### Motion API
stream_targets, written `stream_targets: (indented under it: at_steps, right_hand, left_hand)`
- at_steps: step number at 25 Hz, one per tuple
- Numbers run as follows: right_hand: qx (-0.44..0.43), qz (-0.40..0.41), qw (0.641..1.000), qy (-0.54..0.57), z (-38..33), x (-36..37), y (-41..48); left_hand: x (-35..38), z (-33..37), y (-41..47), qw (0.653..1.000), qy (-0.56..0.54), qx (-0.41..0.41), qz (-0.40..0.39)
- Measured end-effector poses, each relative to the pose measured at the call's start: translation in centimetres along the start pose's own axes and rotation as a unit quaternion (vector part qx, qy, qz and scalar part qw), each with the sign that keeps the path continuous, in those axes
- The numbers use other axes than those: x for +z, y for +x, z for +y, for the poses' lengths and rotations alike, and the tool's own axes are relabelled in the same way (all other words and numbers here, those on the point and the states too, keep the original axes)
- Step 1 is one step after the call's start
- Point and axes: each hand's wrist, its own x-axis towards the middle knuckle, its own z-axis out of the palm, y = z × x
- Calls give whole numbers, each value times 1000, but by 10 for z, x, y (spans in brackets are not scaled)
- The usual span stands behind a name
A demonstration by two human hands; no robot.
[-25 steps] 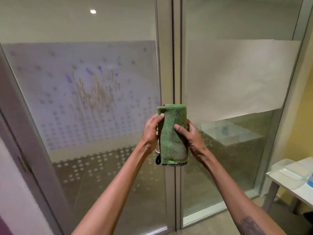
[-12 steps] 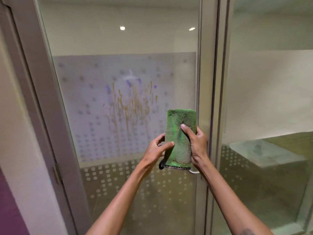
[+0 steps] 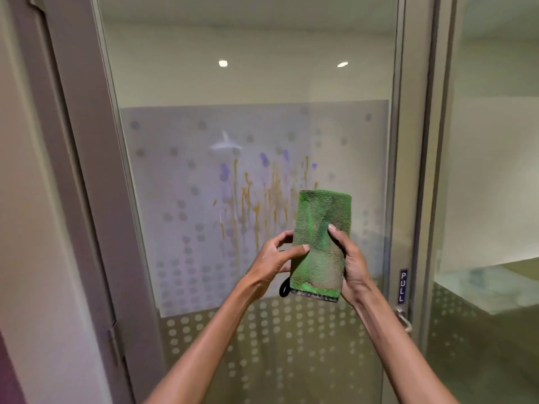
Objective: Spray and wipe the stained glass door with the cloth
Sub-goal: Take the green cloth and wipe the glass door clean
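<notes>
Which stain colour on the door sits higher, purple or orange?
The purple blotches sit higher, in a short row along the top of the stained patch. The orange streaks run down below them towards the green cloth.

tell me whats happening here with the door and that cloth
A person stands at a glass door whose frosted panel is streaked with orange and purple stains. Both hands hold a folded green cloth in front of the glass: the right hand grips its right edge, the left hand pinches the left side. The cloth does not appear to be on the stains yet. No spray bottle is in view.
</notes>
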Motion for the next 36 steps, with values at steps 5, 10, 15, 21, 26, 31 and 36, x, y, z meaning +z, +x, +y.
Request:
stream_targets:
  at_steps: [5, 10, 15, 21, 26, 31, 36]
  right_hand:
    - [-174, 187, 960, -111, -33, 7, 45]
    - [-311, 354, 833, -289, -59, 13, 97]
    - [-324, 346, 756, -451, -55, 26, 158]
    - [-335, 247, 717, -558, -20, 19, 183]
    - [-356, 226, 682, -597, -19, 5, 194]
    - [-411, 220, 715, -521, -19, 8, 207]
    - [-438, 187, 683, -553, -8, 51, 218]
  left_hand:
    - [-68, 33, 24, 891, 293, 226, 261]
    - [-169, 43, 46, 680, 574, 251, 381]
    - [-215, 41, 62, 598, 672, 218, 379]
    - [-226, 21, 72, 627, 650, 221, 369]
    - [-229, 14, 83, 613, 635, 242, 402]
    - [-233, 9, 88, 604, 624, 265, 419]
    - [-235, 5, 91, 581, 636, 270, 430]
